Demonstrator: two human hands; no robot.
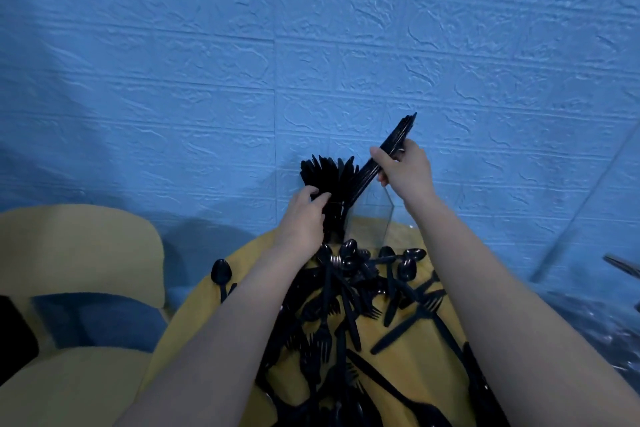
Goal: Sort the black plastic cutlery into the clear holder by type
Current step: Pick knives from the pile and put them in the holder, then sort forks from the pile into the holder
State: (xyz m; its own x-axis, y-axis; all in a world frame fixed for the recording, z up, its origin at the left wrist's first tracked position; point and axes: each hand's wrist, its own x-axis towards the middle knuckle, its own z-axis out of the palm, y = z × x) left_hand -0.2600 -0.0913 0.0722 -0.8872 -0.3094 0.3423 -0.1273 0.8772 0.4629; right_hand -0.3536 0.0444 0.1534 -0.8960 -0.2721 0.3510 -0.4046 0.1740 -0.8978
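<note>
The clear holder (375, 210) stands at the far edge of the yellow table (426, 350). Its left compartment is packed with upright black knives (327, 173). My left hand (304, 215) presses against that packed bunch and the holder's left side. My right hand (403, 166) grips a bundle of black knives (391, 146), tilted, with its lower end dipping into the holder beside the packed bunch. The holder's right compartment looks empty. A pile of loose black forks, spoons and knives (349, 295) covers the table in front of the holder.
A textured blue wall (311, 45) rises right behind the holder. A yellow chair (79, 246) with a blue seat pad stands to the left. One spoon (221, 276) lies near the table's left rim. Clear plastic sheeting (588, 315) lies at the right.
</note>
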